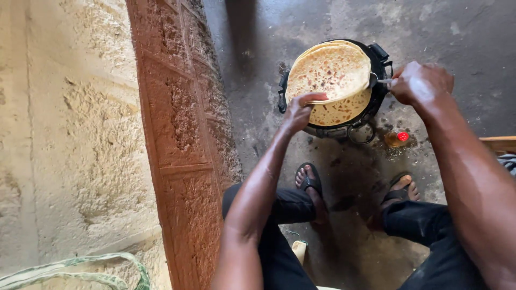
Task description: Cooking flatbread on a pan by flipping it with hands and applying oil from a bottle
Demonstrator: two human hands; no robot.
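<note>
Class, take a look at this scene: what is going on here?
A seated person is handling flatbreads on a round black pan on the floor. The left hand lifts the edge of the top flatbread, while the right hand holds a metal utensil against its other side. Another flatbread lies underneath. A small red-capped bottle stands beside the pan.

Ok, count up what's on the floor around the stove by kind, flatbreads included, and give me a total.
Flatbreads: 2, top one lifted by the left hand
Stove: 1
Spoon: 1, in the right hand
Red-capped bottle: 1
Sandals: 2
Total: 7
</note>
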